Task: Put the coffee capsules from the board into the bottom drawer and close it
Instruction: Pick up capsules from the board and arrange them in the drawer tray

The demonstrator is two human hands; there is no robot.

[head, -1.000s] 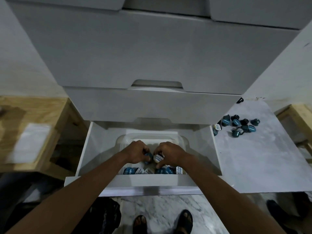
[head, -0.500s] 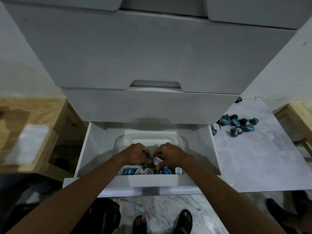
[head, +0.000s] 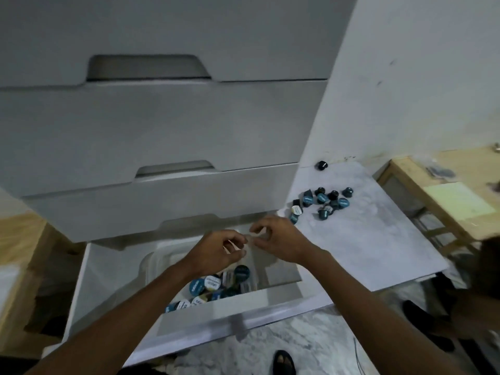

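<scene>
Above the open bottom drawer (head: pixel 230 311), left hand (head: pixel 216 251) and right hand (head: pixel 278 236) hover with fingers loosely curled, empty, while capsules (head: pixel 322 203) lie near the board's (head: pixel 365 239) far-left corner.

Two bare forearms reach forward from the lower edge of the view, converging at the wrists. The left hand (head: pixel 216 253) and right hand (head: pixel 278 236) hover close together, fingers loosely curled and fingertips nearly meeting, with nothing visibly held in either. A sandalled foot (head: pixel 282 361) shows below.
</scene>
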